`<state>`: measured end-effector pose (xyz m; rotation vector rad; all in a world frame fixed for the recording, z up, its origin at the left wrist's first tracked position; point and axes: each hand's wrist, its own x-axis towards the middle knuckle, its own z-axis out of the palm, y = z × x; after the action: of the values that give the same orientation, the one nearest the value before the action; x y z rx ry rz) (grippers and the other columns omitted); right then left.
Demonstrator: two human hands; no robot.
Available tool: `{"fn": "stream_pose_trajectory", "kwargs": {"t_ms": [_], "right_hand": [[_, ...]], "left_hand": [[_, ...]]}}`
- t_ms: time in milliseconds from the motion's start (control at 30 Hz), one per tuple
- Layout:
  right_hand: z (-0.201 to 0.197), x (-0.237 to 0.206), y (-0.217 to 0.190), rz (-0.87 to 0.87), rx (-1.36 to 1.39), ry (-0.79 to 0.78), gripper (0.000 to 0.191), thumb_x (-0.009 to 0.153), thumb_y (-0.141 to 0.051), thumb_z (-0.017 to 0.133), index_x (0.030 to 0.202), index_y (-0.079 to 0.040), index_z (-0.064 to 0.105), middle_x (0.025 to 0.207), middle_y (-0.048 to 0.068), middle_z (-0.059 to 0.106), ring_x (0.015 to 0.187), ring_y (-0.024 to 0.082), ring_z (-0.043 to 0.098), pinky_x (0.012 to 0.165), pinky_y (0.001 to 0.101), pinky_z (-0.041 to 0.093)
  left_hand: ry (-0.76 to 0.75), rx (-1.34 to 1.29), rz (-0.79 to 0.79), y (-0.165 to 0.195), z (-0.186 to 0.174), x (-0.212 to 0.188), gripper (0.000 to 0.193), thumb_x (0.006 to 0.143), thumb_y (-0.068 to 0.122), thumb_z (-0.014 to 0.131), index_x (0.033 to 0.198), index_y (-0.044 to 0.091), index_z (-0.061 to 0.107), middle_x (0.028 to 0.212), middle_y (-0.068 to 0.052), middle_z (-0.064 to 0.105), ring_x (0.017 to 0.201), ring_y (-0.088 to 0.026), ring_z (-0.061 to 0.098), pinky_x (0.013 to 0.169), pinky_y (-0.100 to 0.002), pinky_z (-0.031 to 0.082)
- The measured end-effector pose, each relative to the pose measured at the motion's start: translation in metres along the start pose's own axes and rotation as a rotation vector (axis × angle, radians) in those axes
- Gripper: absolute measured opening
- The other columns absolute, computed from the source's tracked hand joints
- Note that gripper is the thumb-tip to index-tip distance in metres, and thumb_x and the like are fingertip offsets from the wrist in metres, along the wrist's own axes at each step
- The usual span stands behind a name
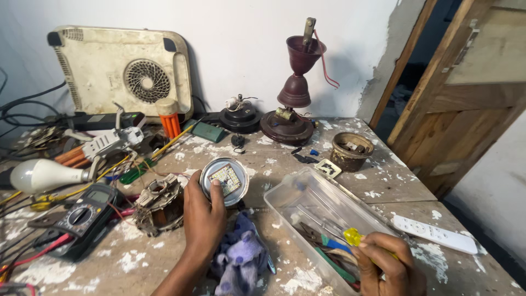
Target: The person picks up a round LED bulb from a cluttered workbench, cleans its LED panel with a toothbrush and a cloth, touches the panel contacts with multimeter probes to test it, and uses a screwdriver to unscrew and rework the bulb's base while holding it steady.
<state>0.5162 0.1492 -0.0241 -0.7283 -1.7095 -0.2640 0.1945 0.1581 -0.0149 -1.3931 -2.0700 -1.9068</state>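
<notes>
left hand (204, 211) pinches LED disc (224, 180) by its 8 o'clock rim | right hand (390, 266) grips yellow-handled tool (353, 237) in tray (307, 192) | risk: one-handed rim hold, disc may slip onto worktop (394, 186)

Left forearm enters from the lower edge and rises toward the centre, wrist nearly straight. Left hand (204, 211) is seen from the back, raised, thumb extended upward on the near side and fingers curled away from the camera in a pinch-like grip. Right hand (390, 266) sits low at the lower right, back of the hand toward the camera, fingers flexed and closed into a loose fist, knuckles uppermost. The right wrist is cut off by the frame. The two hands are well apart.
</notes>
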Motion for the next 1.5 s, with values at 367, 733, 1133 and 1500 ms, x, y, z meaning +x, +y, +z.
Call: {"fn": "stream_pose_trajectory", "kwargs": {"t_ms": [367, 733, 1133, 1500], "right_hand": [[0.029, 0.044, -0.070, 0.223, 0.504, 0.207, 0.029, 0.100, -0.006, 0.062, 0.116, -0.007, 0.038, 0.126, 0.021, 0.063, 0.098, 0.024, 0.079, 0.081, 0.0337, 0.063], [0.128, 0.085, -0.135, 0.063, 0.352, -0.156, 0.025, 0.100, -0.002, 0.070, 0.114, 0.000, 0.050, 0.134, 0.028, 0.068, 0.120, 0.038, 0.074, 0.093, 0.0389, 0.064], [0.140, 0.059, -0.117, 0.131, 0.494, -0.096, 0.031, 0.099, -0.004, 0.074, 0.120, 0.002, 0.052, 0.130, 0.025, 0.071, 0.118, 0.032, 0.077, 0.097, 0.0364, 0.064], [0.146, 0.050, -0.112, 0.540, 0.684, -0.002, 0.031, 0.090, -0.004, 0.078, 0.116, 0.001, 0.061, 0.122, 0.019, 0.080, 0.105, 0.023, 0.083, 0.089, 0.0361, 0.063]], "left_hand": [[-0.087, -0.095, -0.013, -0.025, 0.016, 0.022, 0.050, 0.099, 0.018, 0.058, 0.145, 0.002, 0.048, 0.135, -0.027, 0.058, 0.124, -0.039, 0.059, 0.104, -0.044, 0.046], [-0.097, -0.276, -0.041, -0.030, 0.007, 0.020, 0.046, 0.100, 0.014, 0.059, 0.143, -0.001, 0.049, 0.124, -0.023, 0.067, 0.107, -0.029, 0.069, 0.091, -0.038, 0.053], [-0.093, -0.163, -0.086, -0.028, 0.007, 0.020, 0.052, 0.097, 0.017, 0.063, 0.145, 0.001, 0.051, 0.118, -0.021, 0.068, 0.092, -0.024, 0.070, 0.076, -0.036, 0.056], [0.054, -0.125, -0.002, -0.047, 0.013, 0.010, 0.051, 0.095, 0.015, 0.072, 0.142, -0.002, 0.060, 0.115, -0.022, 0.069, 0.085, -0.024, 0.068, 0.072, -0.035, 0.055]]}}
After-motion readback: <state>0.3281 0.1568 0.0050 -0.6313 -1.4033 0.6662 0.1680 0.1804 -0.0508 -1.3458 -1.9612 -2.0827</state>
